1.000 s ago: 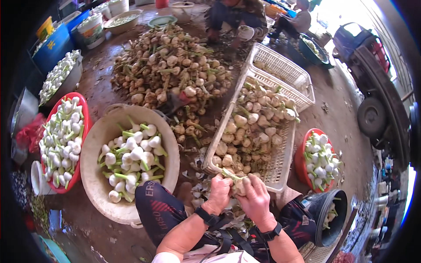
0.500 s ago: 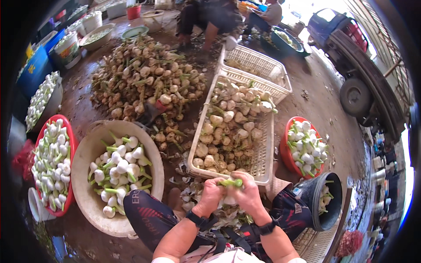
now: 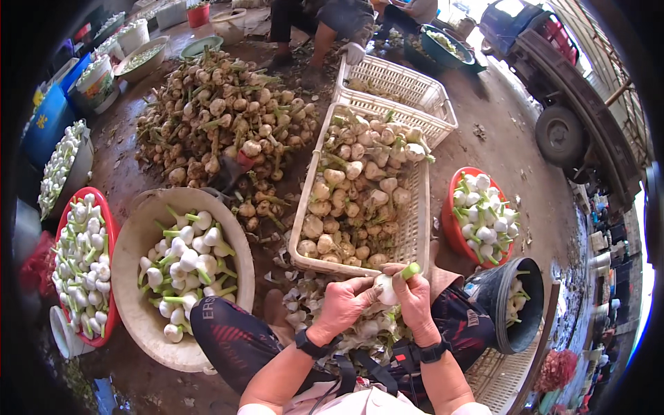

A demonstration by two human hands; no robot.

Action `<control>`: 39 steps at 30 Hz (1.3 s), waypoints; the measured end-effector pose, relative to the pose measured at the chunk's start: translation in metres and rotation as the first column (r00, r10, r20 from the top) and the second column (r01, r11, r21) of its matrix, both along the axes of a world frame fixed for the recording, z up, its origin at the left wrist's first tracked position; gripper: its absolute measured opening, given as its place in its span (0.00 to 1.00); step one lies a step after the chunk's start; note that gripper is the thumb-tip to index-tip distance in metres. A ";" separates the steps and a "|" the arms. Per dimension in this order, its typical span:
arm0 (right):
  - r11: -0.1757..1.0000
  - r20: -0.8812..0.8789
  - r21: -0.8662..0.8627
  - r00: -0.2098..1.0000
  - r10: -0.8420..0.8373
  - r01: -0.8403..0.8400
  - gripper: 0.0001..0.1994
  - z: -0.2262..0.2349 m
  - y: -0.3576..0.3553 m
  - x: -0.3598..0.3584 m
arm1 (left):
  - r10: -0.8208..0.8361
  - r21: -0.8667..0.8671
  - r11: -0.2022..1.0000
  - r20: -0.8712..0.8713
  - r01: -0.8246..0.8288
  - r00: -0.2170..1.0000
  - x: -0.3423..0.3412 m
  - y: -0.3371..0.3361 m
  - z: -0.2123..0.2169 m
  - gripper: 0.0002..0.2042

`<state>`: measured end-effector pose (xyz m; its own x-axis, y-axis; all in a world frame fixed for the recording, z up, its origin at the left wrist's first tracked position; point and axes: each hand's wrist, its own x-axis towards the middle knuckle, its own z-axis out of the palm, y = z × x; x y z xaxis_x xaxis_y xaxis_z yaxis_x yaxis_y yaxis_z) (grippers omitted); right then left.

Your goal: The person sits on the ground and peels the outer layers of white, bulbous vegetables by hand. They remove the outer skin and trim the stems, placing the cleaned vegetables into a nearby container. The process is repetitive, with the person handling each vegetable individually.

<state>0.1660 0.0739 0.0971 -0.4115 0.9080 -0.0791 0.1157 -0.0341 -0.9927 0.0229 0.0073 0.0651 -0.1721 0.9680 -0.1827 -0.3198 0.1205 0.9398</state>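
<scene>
**Together, We Are Holding One White Bulb** (image 3: 386, 291)

We are gripping the bulb near its green stem (image 3: 411, 270) with our right hand (image 3: 416, 303), while our left hand (image 3: 342, 304) is pinching narrowly at the bulb's left side. We are holding it above loose skins (image 3: 299, 304), near a pale crate (image 3: 419, 221); a wide basin (image 3: 131, 304) is standing to our left.

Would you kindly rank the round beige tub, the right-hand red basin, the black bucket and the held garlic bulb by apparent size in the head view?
1. Round beige tub, largest
2. Red basin and black bucket: too alike to rank
3. Held garlic bulb, clearly smallest
</scene>
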 end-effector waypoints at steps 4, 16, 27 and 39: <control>0.951 0.175 0.289 0.983 0.061 -0.111 0.11 -0.008 -0.001 -0.003 | -0.072 -0.091 0.993 0.090 0.080 0.993 -0.008 -0.006 -0.010 0.12; 0.905 -0.430 -0.376 0.828 -0.360 0.199 0.28 0.032 0.042 0.033 | -0.107 -0.159 0.986 -0.419 0.043 0.902 -0.008 -0.003 -0.058 0.14; 0.829 -0.373 -0.546 0.921 -0.114 -0.119 0.23 -0.009 0.021 -0.007 | -0.077 -0.044 0.991 0.590 0.128 0.804 -0.007 0.002 -0.012 0.22; 0.986 0.032 -0.094 0.990 -0.136 0.139 0.16 -0.017 0.005 -0.027 | 0.072 -0.052 0.995 -0.178 -0.083 0.981 -0.005 0.002 -0.005 0.10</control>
